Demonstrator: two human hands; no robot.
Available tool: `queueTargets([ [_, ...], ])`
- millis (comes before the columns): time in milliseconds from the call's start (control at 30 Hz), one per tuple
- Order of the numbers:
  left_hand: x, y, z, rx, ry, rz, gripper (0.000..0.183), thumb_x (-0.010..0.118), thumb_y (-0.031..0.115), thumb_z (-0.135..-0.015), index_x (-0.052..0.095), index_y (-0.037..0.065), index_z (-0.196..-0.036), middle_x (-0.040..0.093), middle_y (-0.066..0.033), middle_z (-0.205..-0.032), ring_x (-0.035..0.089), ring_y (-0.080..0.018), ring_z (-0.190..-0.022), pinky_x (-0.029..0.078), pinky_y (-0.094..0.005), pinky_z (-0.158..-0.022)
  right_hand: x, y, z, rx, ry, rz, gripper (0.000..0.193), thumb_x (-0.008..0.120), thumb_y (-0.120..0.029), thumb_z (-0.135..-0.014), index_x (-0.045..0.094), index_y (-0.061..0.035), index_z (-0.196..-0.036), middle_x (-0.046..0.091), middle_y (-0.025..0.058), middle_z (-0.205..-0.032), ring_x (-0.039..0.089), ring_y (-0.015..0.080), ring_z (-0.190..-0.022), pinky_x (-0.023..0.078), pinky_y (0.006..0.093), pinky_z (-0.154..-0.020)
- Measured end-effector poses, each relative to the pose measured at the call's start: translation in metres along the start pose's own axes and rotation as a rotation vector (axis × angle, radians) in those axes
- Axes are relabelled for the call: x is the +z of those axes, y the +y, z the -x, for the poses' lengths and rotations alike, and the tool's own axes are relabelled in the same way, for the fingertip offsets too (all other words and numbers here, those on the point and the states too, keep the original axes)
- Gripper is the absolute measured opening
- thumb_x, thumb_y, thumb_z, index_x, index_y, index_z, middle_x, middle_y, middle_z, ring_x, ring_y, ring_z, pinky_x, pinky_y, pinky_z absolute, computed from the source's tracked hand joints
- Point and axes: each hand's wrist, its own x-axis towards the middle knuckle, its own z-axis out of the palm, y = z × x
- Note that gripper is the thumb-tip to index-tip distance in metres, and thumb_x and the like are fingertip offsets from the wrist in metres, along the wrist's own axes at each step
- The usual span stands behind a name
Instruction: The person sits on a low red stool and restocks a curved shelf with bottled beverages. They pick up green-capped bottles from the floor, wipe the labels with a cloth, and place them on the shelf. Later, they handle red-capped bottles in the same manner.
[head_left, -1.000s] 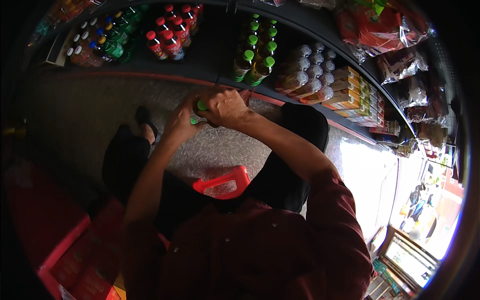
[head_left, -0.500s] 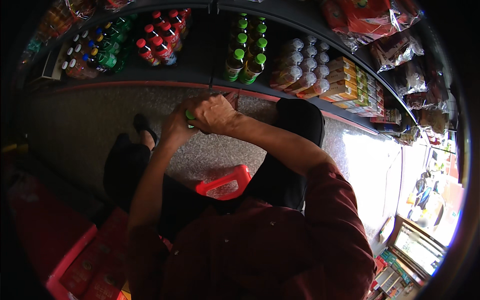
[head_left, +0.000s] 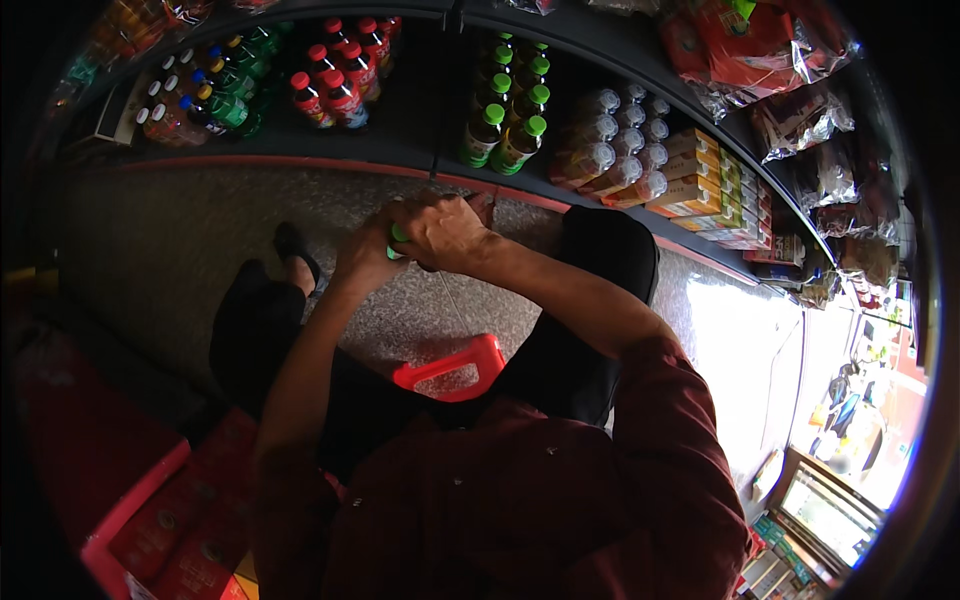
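Both my hands are together above the floor, just short of the shelf's front edge. My left hand (head_left: pixel 368 256) is closed round a green-capped bottle (head_left: pixel 398 233). Only its cap and a little below show; the hands hide the rest. My right hand (head_left: pixel 447 232) is curled against the same bottle from the right, its fingertips out of sight. Beyond the hands, on the lower shelf, several bottles with green caps (head_left: pixel 490 115) stand in two rows.
Red-capped bottles (head_left: pixel 342 95) and mixed soda bottles (head_left: pixel 225 105) stand on the shelf's left. Clear-lidded cups (head_left: pixel 615 150) and stacked cartons (head_left: pixel 695 180) are to the right. A red plastic handle-shaped piece (head_left: pixel 455 368) is between my legs. Red boxes (head_left: pixel 175 530) sit at lower left.
The view has shifted slightly, so the shelf and my hands appear a little further right. Both hands stay together on the bottle, and its green cap is tilted a little differently.
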Motion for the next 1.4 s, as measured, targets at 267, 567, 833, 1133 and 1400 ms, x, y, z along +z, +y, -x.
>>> queueTargets([
  [267, 0.001, -0.016, 0.000, -0.071, -0.097, -0.080, 0.082, 0.082, 0.021, -0.067, 0.039, 0.011, -0.136, 0.060, -0.0172, -0.122, 0.060, -0.0364, -0.109, 0.051, -0.0447, -0.088, 0.013, 0.007, -0.005, 0.015, -0.037, 0.095, 0.030, 0.067, -0.028, -0.081, 0.062, -0.0055, -0.100, 0.068, 0.0133, -0.087, 0.068, 0.0285, -0.078, 0.054, 0.0387, -0.063],
  [567, -0.023, -0.012, 0.008, -0.072, -0.012, -0.081, 0.077, 0.082, 0.024, -0.067, 0.044, 0.009, -0.132, 0.062, -0.0189, -0.119, 0.062, -0.0374, -0.106, 0.052, -0.0454, -0.086, 0.021, 0.013, -0.019, 0.115, -0.078, 0.152, 0.030, 0.066, -0.033, -0.081, 0.064, -0.0035, -0.086, 0.067, 0.0137, -0.079, 0.068, 0.0287, -0.074, 0.055, 0.0386, -0.063],
  [833, -0.037, -0.012, 0.011, -0.125, -0.126, -0.091, 0.073, 0.080, 0.023, -0.070, 0.046, 0.007, -0.132, 0.062, -0.0187, -0.117, 0.062, -0.0351, -0.104, 0.052, -0.0438, -0.084, 0.030, 0.024, -0.027, 0.018, -0.072, 0.237, 0.021, 0.066, -0.014, -0.077, 0.063, -0.0011, -0.093, 0.067, 0.0165, -0.079, 0.069, 0.0265, -0.075, 0.055, 0.0366, -0.054],
  [1133, -0.029, -0.021, 0.010, -0.085, -0.070, -0.196, 0.072, 0.082, 0.029, -0.069, 0.050, 0.005, -0.129, 0.064, -0.0179, -0.111, 0.064, -0.0336, -0.100, 0.053, -0.0434, -0.084, 0.009, 0.014, -0.030, 0.147, -0.087, 0.197, 0.035, 0.070, -0.038, -0.079, 0.067, -0.0075, -0.097, 0.067, 0.0151, -0.083, 0.068, 0.0288, -0.079, 0.055, 0.0391, -0.066],
  [1400, -0.021, -0.029, 0.012, -0.067, -0.085, -0.211, 0.071, 0.082, 0.028, -0.069, 0.050, 0.005, -0.128, 0.065, -0.0180, -0.111, 0.064, -0.0337, -0.101, 0.053, -0.0436, -0.085, 0.009, 0.028, -0.026, 0.188, -0.096, 0.322, 0.042, 0.069, -0.042, -0.080, 0.065, -0.0069, -0.101, 0.068, 0.0135, -0.086, 0.068, 0.0280, -0.083, 0.055, 0.0397, -0.069],
])
